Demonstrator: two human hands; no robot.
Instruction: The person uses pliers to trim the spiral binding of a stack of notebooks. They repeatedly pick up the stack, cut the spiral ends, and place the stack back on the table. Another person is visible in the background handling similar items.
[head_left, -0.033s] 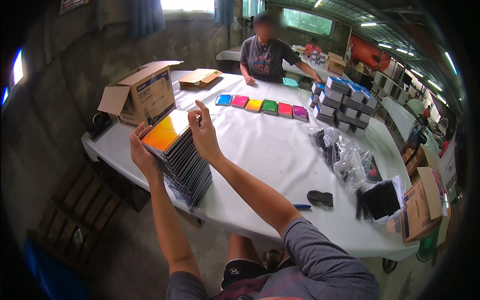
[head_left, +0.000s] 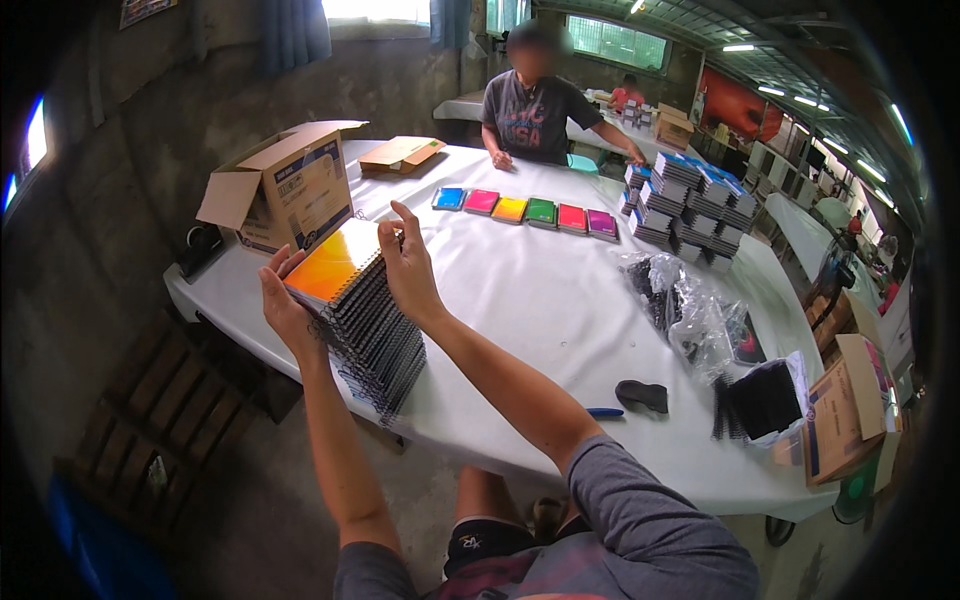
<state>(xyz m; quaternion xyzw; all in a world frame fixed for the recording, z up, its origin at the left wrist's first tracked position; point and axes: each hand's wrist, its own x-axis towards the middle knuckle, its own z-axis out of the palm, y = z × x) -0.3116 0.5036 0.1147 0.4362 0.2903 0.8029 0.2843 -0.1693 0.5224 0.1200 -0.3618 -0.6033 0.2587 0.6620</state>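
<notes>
A tall stack of spiral notebooks (head_left: 375,330) stands at the table's left front edge, its top cover orange-yellow, with dark wire coils along the sides. My left hand (head_left: 287,305) is cupped against the stack's upper left side, fingers partly hidden behind it. On the opposite side, my right hand (head_left: 410,270) presses the upper right edge by the coils, with a finger pointing up. Between them the two hands hold the top of the stack. Whether any single notebook is pinched cannot be seen.
A row of colourful notebooks (head_left: 525,211) lies mid-table. Beyond it a co-worker (head_left: 540,110) reaches toward piled notebooks (head_left: 690,205). An open carton (head_left: 290,195) stands at left. Plastic wrap (head_left: 690,310), a dark grey object (head_left: 641,396), black coils (head_left: 765,400) and another carton (head_left: 845,420) are at right.
</notes>
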